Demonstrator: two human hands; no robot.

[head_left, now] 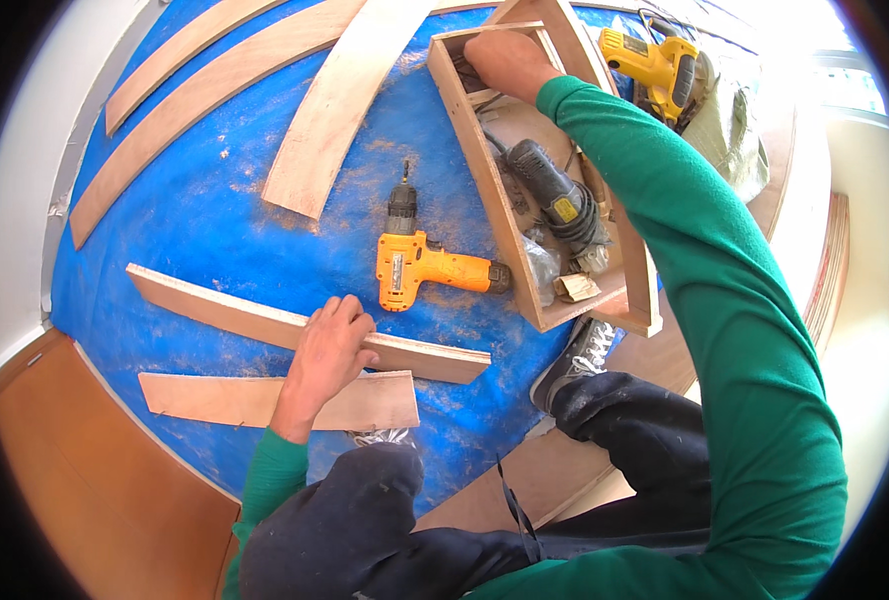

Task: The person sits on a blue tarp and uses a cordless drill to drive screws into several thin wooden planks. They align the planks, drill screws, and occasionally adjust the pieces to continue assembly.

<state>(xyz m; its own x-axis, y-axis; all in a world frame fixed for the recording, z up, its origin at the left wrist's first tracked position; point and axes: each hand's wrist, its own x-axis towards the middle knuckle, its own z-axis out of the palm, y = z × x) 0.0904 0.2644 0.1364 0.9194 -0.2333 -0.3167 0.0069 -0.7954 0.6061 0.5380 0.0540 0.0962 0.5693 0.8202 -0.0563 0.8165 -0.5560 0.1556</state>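
My left hand (333, 348) is closed over the upper edge of a plywood strip (215, 312), which stands on its edge on the blue sheet. A shorter plywood piece (215, 398) lies just nearer, under my left wrist. My right hand (510, 62) reaches into the far end of a long wooden toolbox (492, 190); its fingers point down inside and are hidden. In the box lies a dark power tool (543, 178) with its cord wound round it, beside a small wood scrap (577, 288). Between my hands an orange cordless drill (401, 268) with a bit rests on its side.
Long plywood strips (205, 110) and a wider board (340, 120) lie at the far left on the dusty blue sheet (235, 220). A yellow power tool (665, 75) sits beyond the box. My shoe (577, 362) is close to the box's near end. A white wall (50, 130) bounds the left.
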